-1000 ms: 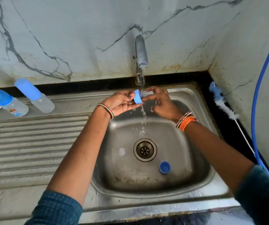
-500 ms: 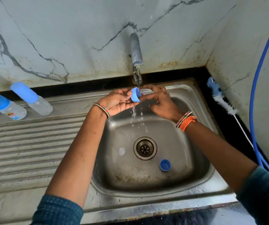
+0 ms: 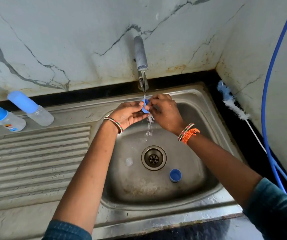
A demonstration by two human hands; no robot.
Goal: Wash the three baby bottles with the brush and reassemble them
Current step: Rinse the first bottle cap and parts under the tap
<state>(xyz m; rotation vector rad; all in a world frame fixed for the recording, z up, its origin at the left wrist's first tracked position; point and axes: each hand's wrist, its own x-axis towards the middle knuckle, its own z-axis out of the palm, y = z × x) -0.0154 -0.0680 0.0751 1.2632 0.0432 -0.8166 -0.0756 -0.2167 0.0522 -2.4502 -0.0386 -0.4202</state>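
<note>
1. Steel sink (image 3: 213, 191), basin stained, round drain (image 3: 153, 158) at centre.
2. Ribbed drainboard (image 3: 35, 163) left of basin, same steel.
3. Metal tap (image 3: 140, 52) at back wall, thin stream of water (image 3: 144, 90) running down.
4. White marble-look wall (image 3: 70, 40) with grey veins, rust-coloured stains near tap base.
5. Black counter strip (image 3: 87, 94) between wall and sink.
6. Blue hose (image 3: 267, 94) hanging down right wall.

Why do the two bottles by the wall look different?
The left bottle has a rounded blue cap; the right bottle has a taller, straighter, paler one. The left bottle shows a colourful picture; the right bottle looks plain. Both are clear, capped, and rest on the sink's ledge.
</note>
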